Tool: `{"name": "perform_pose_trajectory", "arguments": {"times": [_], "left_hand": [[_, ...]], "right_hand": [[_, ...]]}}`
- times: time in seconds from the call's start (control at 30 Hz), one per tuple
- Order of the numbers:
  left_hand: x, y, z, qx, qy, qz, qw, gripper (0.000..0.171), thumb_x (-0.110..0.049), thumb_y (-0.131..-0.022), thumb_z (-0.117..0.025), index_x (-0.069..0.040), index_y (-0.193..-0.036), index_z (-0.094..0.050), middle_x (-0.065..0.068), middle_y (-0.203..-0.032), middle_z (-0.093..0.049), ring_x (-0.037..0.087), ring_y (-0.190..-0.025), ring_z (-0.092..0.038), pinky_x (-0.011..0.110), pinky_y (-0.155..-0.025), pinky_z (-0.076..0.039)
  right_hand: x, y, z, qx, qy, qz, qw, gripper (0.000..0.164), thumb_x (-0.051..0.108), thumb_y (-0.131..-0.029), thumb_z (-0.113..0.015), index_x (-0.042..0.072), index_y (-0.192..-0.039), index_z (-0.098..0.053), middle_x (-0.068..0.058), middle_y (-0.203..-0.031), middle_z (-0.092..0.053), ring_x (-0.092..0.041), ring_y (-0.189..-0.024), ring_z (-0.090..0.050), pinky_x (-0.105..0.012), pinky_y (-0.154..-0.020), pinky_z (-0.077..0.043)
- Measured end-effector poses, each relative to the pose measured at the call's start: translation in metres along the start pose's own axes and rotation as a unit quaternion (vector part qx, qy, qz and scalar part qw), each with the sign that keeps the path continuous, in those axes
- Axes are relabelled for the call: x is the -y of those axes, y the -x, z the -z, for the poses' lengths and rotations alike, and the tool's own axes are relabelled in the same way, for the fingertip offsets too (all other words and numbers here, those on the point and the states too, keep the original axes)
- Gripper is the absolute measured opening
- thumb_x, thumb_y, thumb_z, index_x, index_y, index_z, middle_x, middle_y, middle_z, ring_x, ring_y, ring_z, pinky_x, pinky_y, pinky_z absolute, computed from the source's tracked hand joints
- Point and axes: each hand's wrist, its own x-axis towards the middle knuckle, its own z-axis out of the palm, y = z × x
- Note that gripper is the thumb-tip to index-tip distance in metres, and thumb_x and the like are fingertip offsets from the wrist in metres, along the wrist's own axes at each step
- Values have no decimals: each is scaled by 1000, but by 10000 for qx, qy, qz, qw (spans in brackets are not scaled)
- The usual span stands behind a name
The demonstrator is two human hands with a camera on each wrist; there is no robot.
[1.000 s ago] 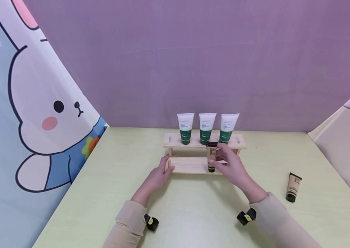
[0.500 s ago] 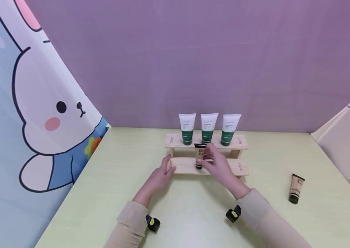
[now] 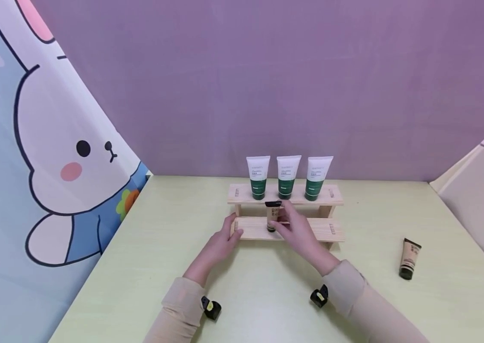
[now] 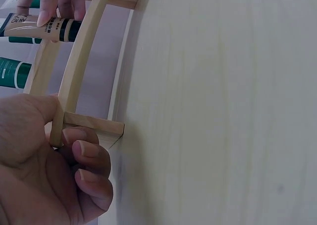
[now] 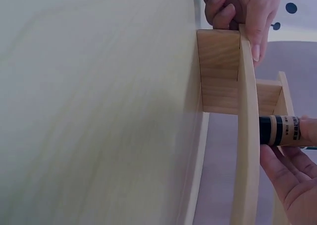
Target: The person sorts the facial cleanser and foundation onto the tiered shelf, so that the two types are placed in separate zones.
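Observation:
Between thumb and fingers my right hand (image 3: 296, 231) pinches a small beige tube (image 3: 272, 218) with a black cap. The tube stands cap down on the lower tier of a two-tier wooden rack (image 3: 314, 230), left of its middle; in the right wrist view the cap (image 5: 266, 130) meets the board. My left hand (image 3: 219, 245) grips the left end of that lower tier, thumb on top and fingers curled beneath, as the left wrist view shows. Three white-and-green tubes, a left one (image 3: 258, 177), a middle one (image 3: 288, 176) and a right one (image 3: 318, 177), stand on the upper tier.
Another beige tube (image 3: 409, 258) with a black cap lies on the pale table (image 3: 267, 295) to the right. Behind the table hangs a purple cloth (image 3: 284, 85). A rabbit-print cloth (image 3: 66, 119) borders the left side.
My right hand has carried the beige tube leftward along the lower tier and a little farther back. The left hand keeps its grip on the rack's left end.

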Motion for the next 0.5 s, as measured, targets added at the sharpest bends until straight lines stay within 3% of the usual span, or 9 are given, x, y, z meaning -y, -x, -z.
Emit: {"name": "perform_pose_trajectory", "arguments": {"times": [0.27,0.5], "left_hand": [[2,0,-3,66,2,37,10000,60,-42,-105,-39,-17,-155,-17,31,-133,-52,48,-121,-51,59,-100,-39],[1,-1,-1,40,17,63,10000,60,-41,-105,-40,-18,-155,-17,32,-132,-53,48,-120,-52,60,-98,-40]], "right_hand": [[7,12,16,207,-3,-401,9990,60,7,-89,-71,7,-141,-41,-17,-119,-65,-32,-102,-66,-39,-85,-55],[2,37,54,134,491,-241,9984,43,10,-90,-70,1,-129,-55,-19,-121,-63,-34,-101,-66,-41,-82,-56]]}}
